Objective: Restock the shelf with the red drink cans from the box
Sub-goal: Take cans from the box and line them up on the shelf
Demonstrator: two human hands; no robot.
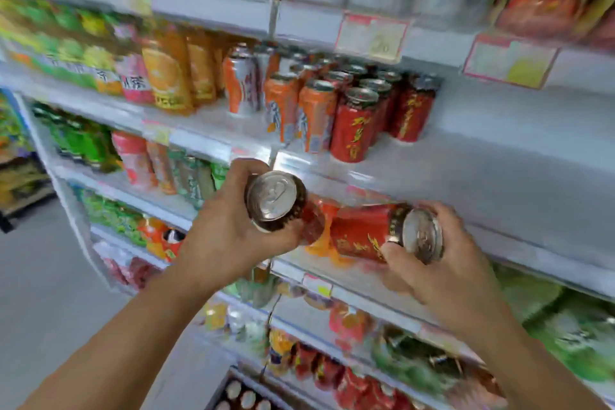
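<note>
My left hand grips a red drink can, its silver top facing me. My right hand grips a second red drink can, tilted on its side with its top to the right. Both cans are held in front of the shelf edge, just below the white shelf where several red cans stand in rows. To the right of those cans the shelf surface is bare. At the bottom edge, the box shows several can tops.
Orange cans and orange bottles stand left of the red cans. Green and pink bottles fill the left shelves. Price tags hang from the shelf above. Snack bags fill the lower right shelves. Grey floor lies at the left.
</note>
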